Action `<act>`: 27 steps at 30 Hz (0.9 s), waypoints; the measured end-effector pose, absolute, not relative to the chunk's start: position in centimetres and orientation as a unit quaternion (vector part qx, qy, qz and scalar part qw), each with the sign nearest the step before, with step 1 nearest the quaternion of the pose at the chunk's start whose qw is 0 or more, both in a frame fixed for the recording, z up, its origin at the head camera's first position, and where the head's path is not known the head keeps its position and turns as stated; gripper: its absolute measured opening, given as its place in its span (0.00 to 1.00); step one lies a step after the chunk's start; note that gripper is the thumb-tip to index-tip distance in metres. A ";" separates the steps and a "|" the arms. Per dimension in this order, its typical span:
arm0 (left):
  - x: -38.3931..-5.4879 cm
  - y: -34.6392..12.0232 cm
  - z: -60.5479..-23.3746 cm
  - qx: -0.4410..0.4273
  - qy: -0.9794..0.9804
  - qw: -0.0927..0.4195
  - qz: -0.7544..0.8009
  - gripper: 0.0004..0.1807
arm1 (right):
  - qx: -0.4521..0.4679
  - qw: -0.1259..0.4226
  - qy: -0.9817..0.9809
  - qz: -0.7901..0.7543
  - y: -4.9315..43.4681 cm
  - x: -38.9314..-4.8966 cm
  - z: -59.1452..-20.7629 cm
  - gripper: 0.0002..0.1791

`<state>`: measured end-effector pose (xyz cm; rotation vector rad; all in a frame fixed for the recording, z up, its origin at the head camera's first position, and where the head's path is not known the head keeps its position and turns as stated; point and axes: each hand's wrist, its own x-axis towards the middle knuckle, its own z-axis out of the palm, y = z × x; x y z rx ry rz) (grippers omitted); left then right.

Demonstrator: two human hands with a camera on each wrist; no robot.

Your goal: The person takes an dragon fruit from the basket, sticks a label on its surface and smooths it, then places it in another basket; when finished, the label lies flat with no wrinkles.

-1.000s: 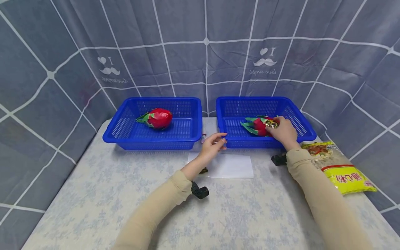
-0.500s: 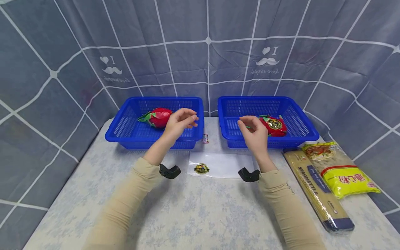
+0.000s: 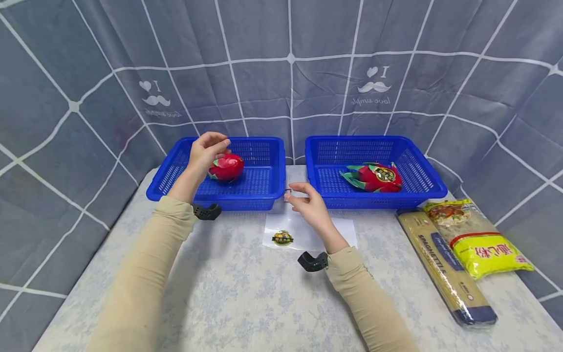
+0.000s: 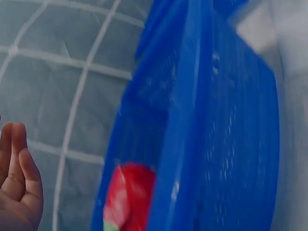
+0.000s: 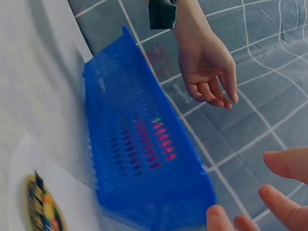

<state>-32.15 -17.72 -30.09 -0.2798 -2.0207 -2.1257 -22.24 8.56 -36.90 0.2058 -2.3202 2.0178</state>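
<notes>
My left hand (image 3: 205, 155) hovers over the left blue basket (image 3: 264, 203), fingers loosely bent and holding nothing. Beneath it lies a red dragon fruit (image 3: 227, 167), its leafy end partly hidden by the hand. Near the gap between the baskets is my right hand (image 3: 310, 205), thumb and fingers apart in the right wrist view. By its fingertips a small wrapped packet (image 3: 288, 195) shows, partly covered. Under that hand lies a white sheet (image 3: 316, 239) with a round black-and-gold sticker (image 3: 282, 238). A second dragon fruit (image 3: 367, 178), bearing a similar sticker (image 3: 385, 174), rests in the right blue basket (image 3: 352, 202).
On the right side of the table (image 3: 246, 303), a spaghetti pack (image 3: 444, 266) lies alongside a yellow-and-clear food bag (image 3: 484, 239). A grey curtain (image 3: 255, 93) with white lines hangs behind the baskets and at both sides.
My right hand has left the stickered dragon fruit and moved left, out of the right basket, to the gap. My left hand has moved left and up from between the baskets to above the left one.
</notes>
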 end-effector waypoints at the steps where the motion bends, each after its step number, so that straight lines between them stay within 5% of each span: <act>1: -32.3 -18.2 -30.3 -0.085 -0.688 0.098 -0.714 0.04 | 0.064 0.024 -0.752 0.655 8.3 -22.3 -37.2 0.21; 13: -33.5 -21.4 -33.0 -0.021 -0.767 0.068 -0.638 0.14 | 0.072 0.051 -0.731 0.677 6.5 -23.1 -39.2 0.19; 27: -34.4 -22.2 -35.0 0.012 -0.813 -0.024 -0.582 0.25 | 0.062 0.069 -0.717 0.691 6.0 -23.8 -40.9 0.15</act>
